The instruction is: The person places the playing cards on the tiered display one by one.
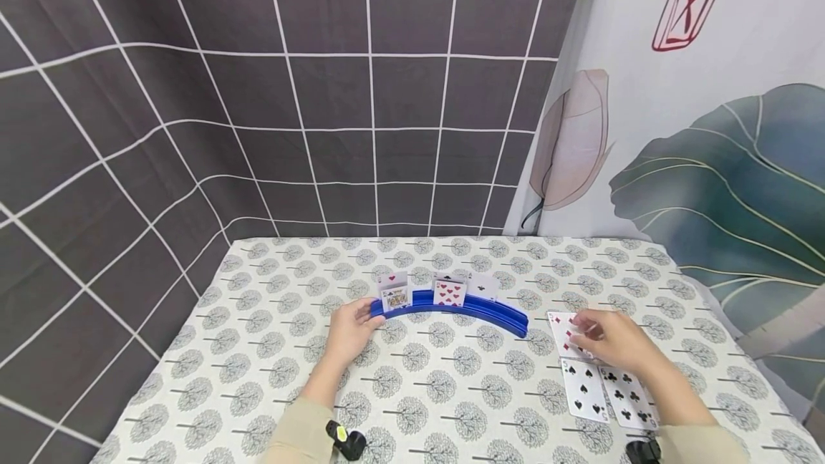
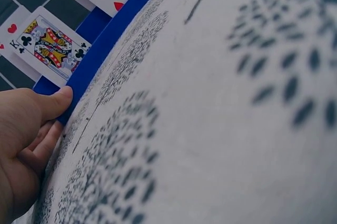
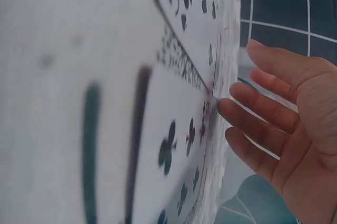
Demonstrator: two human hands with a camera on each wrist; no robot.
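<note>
A curved blue card holder [image 1: 496, 315] stands on the table with playing cards upright in it. My left hand [image 1: 351, 331] pinches its left end, thumb in front, as the left wrist view shows. Beside that thumb is the king of clubs [image 2: 50, 46], with a heart card [image 2: 11, 30] behind it. Farther along stand the eight of hearts [image 1: 449, 293], a three partly hidden behind it, and a club card [image 1: 483, 287]. My right hand [image 1: 615, 341] hovers over a diamond card [image 1: 559, 324], partly covering it. Its fingers are loosely bent and hold nothing.
Closer to me than the diamond card, the five of spades [image 1: 585, 391] and six of clubs [image 1: 628, 398] lie face up side by side. A tree-patterned cloth [image 1: 445, 417] covers the table. Behind it hang a dark grid curtain [image 1: 329, 92] and a pale flower-printed curtain [image 1: 644, 106].
</note>
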